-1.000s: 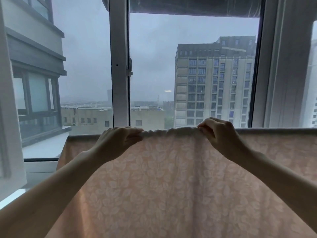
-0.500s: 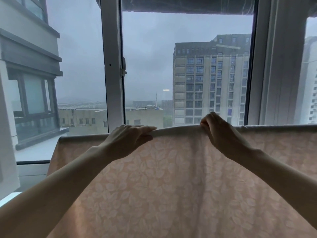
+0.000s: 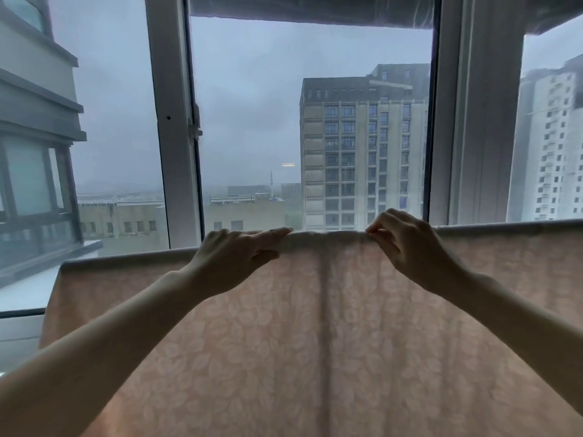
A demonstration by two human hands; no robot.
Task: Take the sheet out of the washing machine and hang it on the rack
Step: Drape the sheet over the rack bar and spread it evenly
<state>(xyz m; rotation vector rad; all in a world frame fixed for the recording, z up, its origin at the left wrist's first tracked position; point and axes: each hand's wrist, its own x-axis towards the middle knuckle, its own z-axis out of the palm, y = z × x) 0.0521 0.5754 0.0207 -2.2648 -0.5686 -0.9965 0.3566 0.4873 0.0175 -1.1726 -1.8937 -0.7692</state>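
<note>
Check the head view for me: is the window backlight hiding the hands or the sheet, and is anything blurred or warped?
Head view: strong backlight from the window; left hand and right hand read dark but distinct on the sheet, whose leaf print glows through, with a darker vertical band at centre; the building at far left is smeared; window frames tilt, wide-angle distortion.

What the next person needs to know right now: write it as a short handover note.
Left hand: fingers straight, resting on the sheet along its top fold.
Right hand: fingers pinch the same fold.
Sheet: draped over a rail hidden under the fold, hanging in front of the window.
Done: sheet is up and spread to both sides.
Left: probably smooth the gathered stretch between the hands, then let go.
</note>
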